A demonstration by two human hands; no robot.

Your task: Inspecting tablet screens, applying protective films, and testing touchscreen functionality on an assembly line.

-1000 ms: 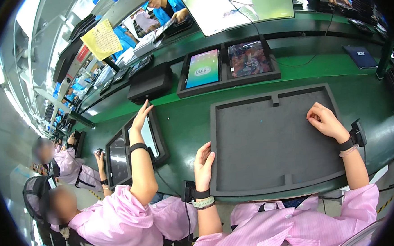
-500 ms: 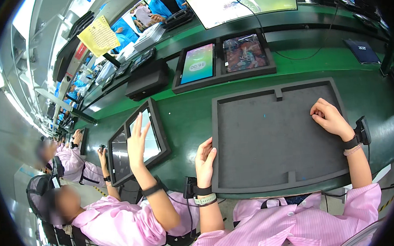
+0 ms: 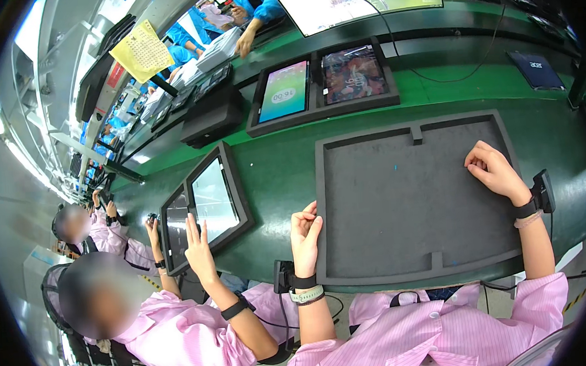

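A large dark grey foam tray (image 3: 375, 205) lies flat on the green bench in front of me. Short tabs stick in from its far and near walls, and tiny blue specks dot its bare floor. My left hand (image 3: 305, 239) rests at the tray's left rim, fingers loosely curled and the thumb apart from them; it grips nothing I can see. Over the tray's right part is my right hand (image 3: 497, 170), its fingers bent inward in a loose fist with nothing visible in them. Each of my wrists wears a black strap with a small device.
Beyond the tray, a black foam frame (image 3: 342, 109) holds two tablets with lit screens. A dark box (image 3: 212, 117) stands beside it. To the left, a co-worker's hand (image 3: 200, 252) hovers by another framed pair of tablets (image 3: 217, 198). A monitor (image 3: 362, 1) and a dark blue packet (image 3: 536, 71) are farther back.
The co-worker's raised hand has moved down and left, and that person's head has come nearer. A blue-sleeved arm now reaches down at the back. My own hands have barely moved.
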